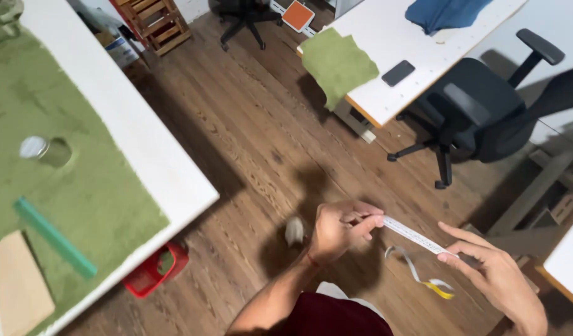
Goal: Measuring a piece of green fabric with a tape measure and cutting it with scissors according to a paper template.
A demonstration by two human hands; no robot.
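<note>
A white measuring tape (415, 235) is stretched between my two hands above the wooden floor. My left hand (341, 228) is closed on one end of it. My right hand (496, 277) pinches the tape farther along with thumb and forefinger. The rest of the tape hangs down in a loop, ending in a yellow tip (440, 288).
A white table (146, 146) at left carries green fabric (62, 168), a small metal cylinder (45, 150), a green ruler (54, 236) and a tan board (16, 286). A red crate (154, 269) sits under it. Another table (392, 56) holds green cloth, blue cloth and a phone. A black office chair (479, 112) stands beside it.
</note>
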